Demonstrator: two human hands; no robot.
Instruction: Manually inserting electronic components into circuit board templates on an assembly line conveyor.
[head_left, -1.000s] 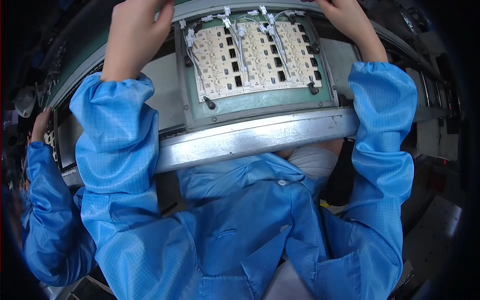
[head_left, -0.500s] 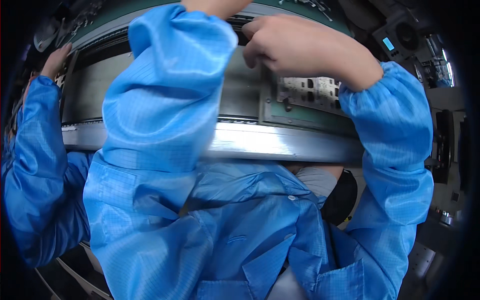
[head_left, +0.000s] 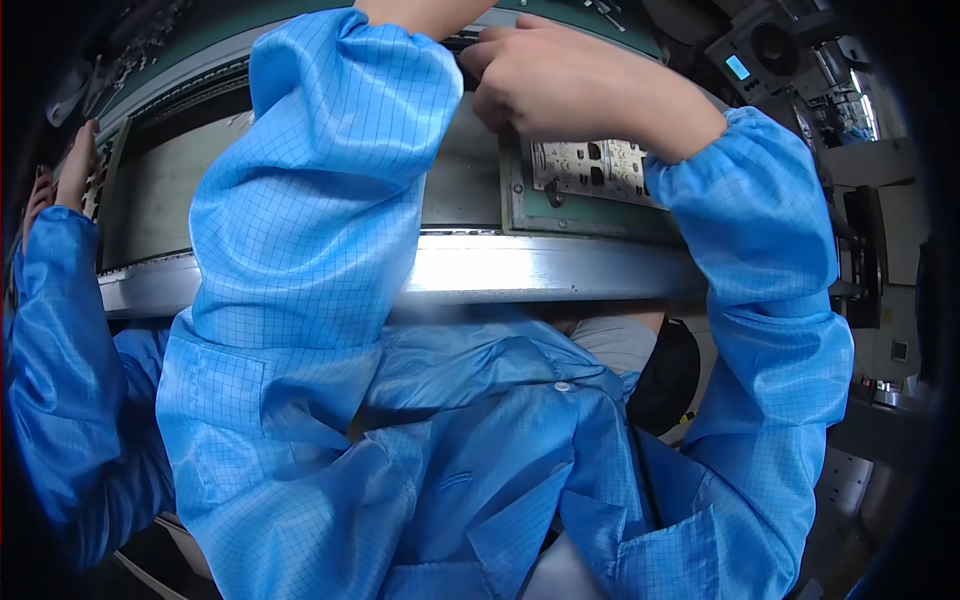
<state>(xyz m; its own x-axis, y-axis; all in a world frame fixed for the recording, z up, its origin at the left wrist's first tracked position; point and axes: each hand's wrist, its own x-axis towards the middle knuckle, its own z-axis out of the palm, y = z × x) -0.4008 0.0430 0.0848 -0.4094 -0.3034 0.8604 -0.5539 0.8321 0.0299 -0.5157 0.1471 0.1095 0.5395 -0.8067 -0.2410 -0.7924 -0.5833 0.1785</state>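
Note:
My right hand [head_left: 560, 85] is over the far left part of a green carrier frame [head_left: 515, 200], its fingers bent inward and their tips hidden; anything they hold cannot be made out. Inside that frame lies a flat circuit board [head_left: 590, 168] with dark cutouts, partly covered by my right wrist and sleeve. My left arm, in a blue checked sleeve, reaches far across the conveyor track [head_left: 460, 195]. Only the wrist of my left hand [head_left: 430, 12] shows at the top edge; its fingers are outside the picture.
A shiny metal rail [head_left: 480, 265] runs along the near side of the track. At the far left, a co-worker's hand [head_left: 75, 170] is by the track's end. Small loose parts [head_left: 140, 50] lie on the green surface beyond. A grey device with a lit display [head_left: 738, 67] stands at the back right.
The whole view has shifted, so the track, carrier and device appear farther left. Both my arms keep nearly the same pose, and my right hand stays by the carrier's far left part.

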